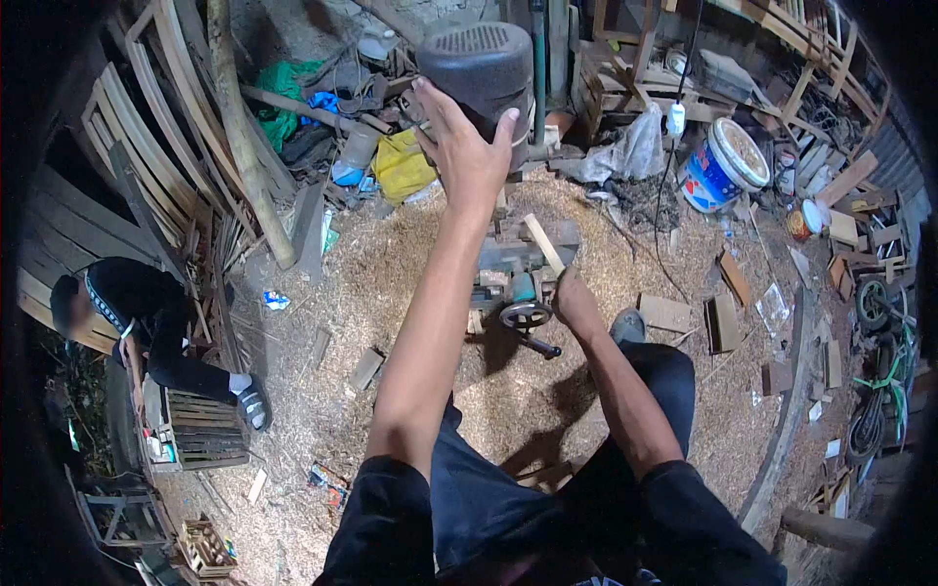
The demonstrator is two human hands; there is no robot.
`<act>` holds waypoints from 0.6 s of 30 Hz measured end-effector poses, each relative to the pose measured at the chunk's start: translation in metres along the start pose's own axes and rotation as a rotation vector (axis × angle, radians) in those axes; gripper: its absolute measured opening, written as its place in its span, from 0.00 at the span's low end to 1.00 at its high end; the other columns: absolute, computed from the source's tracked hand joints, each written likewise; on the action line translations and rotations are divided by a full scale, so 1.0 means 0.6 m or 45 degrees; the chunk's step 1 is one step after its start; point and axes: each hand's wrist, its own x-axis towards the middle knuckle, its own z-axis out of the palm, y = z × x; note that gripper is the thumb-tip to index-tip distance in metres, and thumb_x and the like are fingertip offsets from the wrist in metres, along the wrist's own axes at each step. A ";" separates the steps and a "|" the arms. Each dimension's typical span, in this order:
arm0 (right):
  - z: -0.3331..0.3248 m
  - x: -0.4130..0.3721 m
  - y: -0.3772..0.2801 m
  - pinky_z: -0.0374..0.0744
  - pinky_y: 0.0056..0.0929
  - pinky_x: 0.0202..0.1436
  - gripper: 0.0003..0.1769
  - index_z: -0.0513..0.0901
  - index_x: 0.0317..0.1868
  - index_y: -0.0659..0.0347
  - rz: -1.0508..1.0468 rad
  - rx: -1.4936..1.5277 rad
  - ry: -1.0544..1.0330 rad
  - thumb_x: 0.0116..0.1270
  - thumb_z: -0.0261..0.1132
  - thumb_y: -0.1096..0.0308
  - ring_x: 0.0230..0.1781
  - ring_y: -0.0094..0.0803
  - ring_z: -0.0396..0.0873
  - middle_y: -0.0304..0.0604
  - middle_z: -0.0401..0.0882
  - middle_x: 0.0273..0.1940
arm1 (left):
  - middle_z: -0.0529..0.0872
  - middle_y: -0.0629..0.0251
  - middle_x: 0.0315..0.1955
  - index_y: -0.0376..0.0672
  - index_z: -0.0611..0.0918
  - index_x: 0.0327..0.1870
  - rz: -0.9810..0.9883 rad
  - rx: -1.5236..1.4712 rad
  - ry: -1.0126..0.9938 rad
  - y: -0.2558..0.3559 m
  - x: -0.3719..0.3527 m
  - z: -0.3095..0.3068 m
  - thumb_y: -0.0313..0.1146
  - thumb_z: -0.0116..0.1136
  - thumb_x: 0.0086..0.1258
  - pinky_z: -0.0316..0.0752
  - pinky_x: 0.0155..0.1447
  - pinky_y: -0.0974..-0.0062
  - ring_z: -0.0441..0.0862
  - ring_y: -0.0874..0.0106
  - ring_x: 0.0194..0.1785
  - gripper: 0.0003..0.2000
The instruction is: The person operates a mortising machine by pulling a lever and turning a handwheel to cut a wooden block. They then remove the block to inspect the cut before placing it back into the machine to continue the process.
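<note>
My left hand (467, 151) lies against the near side of a dark, round motor housing (479, 63) with vent slots on top. Its thumb and fingers are spread apart on the casing. Below it, my right hand (578, 301) is closed around the lower end of a pale wooden strip (543, 244), which slants up and left over the machine's bed. A metal handwheel (526, 314) and a dark crank handle (540, 346) stick out just left of my right hand. The housing and my left arm hide part of the machine.
Sawdust and wood offcuts (666, 313) cover the floor. A white-and-blue bucket (723, 166) stands at the right, near a hanging cable (662, 186). Another person (147, 322) sits at the left by a slatted crate (207, 430). Wooden frames lean behind a pole (239, 137).
</note>
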 end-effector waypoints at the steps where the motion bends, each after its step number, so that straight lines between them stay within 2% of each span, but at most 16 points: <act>1: -0.012 -0.001 0.003 0.79 0.54 0.36 0.12 0.67 0.45 0.71 0.015 0.000 -0.004 0.63 0.52 0.73 0.33 0.63 0.79 0.67 0.78 0.35 | 0.46 0.39 0.74 0.31 0.39 0.74 0.016 -0.004 0.038 -0.003 0.004 0.009 0.50 0.66 0.61 0.36 0.75 0.40 0.42 0.49 0.78 0.54; 6: -0.043 0.007 0.001 0.78 0.55 0.37 0.11 0.67 0.44 0.71 0.040 0.064 0.007 0.62 0.53 0.74 0.33 0.63 0.79 0.69 0.78 0.35 | 0.47 0.38 0.74 0.30 0.40 0.74 0.080 0.027 0.088 -0.011 0.014 0.031 0.51 0.65 0.61 0.35 0.73 0.35 0.43 0.49 0.78 0.54; 12: -0.056 0.009 0.008 0.76 0.58 0.43 0.14 0.70 0.45 0.73 0.220 0.212 -0.102 0.64 0.53 0.70 0.39 0.66 0.79 0.71 0.79 0.38 | 0.47 0.40 0.74 0.30 0.41 0.74 0.067 -0.004 0.094 -0.003 0.023 0.026 0.51 0.66 0.60 0.35 0.73 0.35 0.43 0.50 0.78 0.54; 15: -0.054 0.026 0.002 0.75 0.58 0.46 0.15 0.70 0.46 0.73 0.360 0.399 0.035 0.64 0.53 0.69 0.42 0.67 0.78 0.71 0.78 0.40 | 0.46 0.40 0.74 0.31 0.41 0.74 0.082 -0.023 0.109 -0.005 0.031 0.019 0.52 0.65 0.61 0.35 0.73 0.35 0.42 0.50 0.78 0.54; 18: -0.058 0.029 -0.003 0.75 0.58 0.47 0.16 0.71 0.46 0.74 0.324 0.419 0.079 0.65 0.53 0.67 0.43 0.67 0.78 0.72 0.78 0.41 | 0.46 0.41 0.74 0.31 0.40 0.74 0.065 0.044 0.093 0.002 0.031 0.006 0.53 0.65 0.61 0.35 0.73 0.35 0.42 0.51 0.78 0.54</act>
